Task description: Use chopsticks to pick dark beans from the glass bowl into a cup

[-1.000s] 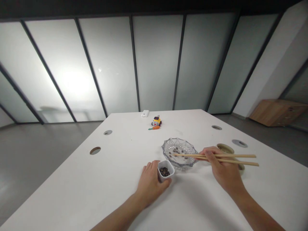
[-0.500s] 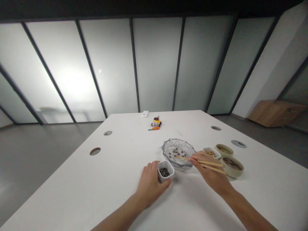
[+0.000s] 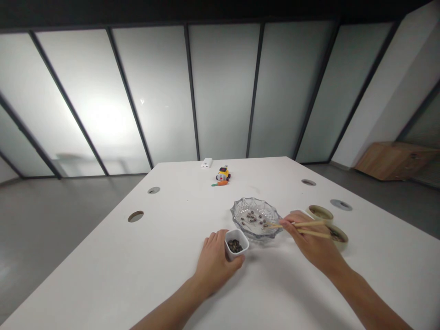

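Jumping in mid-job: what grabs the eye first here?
The right hand holds chopsticks with their tips over the glass dish of dark beans at the table's middle. The left hand grips a small white cup of beans just in front of the dish. A yellow toy sits at the far edge.

Right hand hides a small cup — both forearms run off-frame.

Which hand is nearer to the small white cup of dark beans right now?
Left. The left hand wraps the small white cup from its near-left side, touching it. The right hand is off to the cup's right, holding chopsticks whose tips reach the glass bowl.
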The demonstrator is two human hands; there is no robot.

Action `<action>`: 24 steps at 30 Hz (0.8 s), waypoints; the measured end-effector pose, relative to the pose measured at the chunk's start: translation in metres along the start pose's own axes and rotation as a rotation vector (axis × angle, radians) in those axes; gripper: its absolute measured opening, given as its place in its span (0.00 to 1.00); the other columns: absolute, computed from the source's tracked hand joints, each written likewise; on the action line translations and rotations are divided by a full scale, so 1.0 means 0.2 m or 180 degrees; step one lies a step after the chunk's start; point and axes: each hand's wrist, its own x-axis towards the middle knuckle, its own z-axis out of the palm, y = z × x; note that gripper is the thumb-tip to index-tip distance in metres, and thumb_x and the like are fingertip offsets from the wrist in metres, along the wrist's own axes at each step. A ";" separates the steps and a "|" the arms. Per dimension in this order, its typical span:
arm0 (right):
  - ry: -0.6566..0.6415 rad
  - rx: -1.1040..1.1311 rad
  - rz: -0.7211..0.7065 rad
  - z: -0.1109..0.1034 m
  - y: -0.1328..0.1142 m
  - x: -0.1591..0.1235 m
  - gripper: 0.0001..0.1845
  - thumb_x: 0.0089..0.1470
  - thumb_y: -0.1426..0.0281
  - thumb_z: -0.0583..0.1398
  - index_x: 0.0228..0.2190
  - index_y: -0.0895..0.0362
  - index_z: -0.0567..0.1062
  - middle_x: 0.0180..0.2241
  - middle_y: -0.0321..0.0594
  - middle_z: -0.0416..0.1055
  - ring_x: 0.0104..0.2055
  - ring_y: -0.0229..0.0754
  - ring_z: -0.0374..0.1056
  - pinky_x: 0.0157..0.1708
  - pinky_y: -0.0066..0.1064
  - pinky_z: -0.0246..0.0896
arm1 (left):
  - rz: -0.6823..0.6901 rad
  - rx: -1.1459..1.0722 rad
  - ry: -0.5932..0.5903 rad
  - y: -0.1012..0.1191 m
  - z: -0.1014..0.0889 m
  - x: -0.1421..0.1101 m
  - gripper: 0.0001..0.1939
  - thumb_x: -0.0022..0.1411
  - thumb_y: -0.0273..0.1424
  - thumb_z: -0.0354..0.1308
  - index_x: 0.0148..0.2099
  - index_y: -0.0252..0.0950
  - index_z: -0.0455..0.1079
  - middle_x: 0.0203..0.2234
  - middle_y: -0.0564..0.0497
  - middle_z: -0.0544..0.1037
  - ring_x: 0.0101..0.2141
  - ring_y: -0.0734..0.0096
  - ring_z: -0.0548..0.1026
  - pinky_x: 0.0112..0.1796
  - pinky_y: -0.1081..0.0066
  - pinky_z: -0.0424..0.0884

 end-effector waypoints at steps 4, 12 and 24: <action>-0.0034 0.0048 0.0035 0.01 0.00 0.00 0.28 0.74 0.48 0.55 0.29 0.49 0.81 0.30 0.39 0.80 0.33 0.47 0.77 0.36 0.39 0.71 | 0.0021 0.0015 0.0004 0.00 0.01 0.00 0.20 0.63 0.42 0.64 0.54 0.42 0.70 0.50 0.46 0.80 0.52 0.52 0.74 0.55 0.58 0.65; 0.0021 0.0053 0.0049 -0.01 0.00 0.01 0.30 0.74 0.47 0.54 0.28 0.49 0.80 0.29 0.41 0.81 0.32 0.47 0.77 0.34 0.39 0.71 | 0.0017 -0.0021 -0.0012 -0.01 0.01 0.00 0.21 0.63 0.41 0.64 0.55 0.41 0.70 0.51 0.46 0.80 0.53 0.52 0.74 0.55 0.58 0.65; -0.0036 0.0155 -0.0073 -0.03 -0.05 0.02 0.27 0.74 0.50 0.57 0.26 0.49 0.78 0.26 0.37 0.78 0.28 0.44 0.75 0.29 0.36 0.69 | -0.0016 -0.0034 -0.0027 -0.01 0.01 0.01 0.22 0.62 0.41 0.65 0.56 0.42 0.70 0.52 0.46 0.80 0.54 0.51 0.74 0.56 0.58 0.65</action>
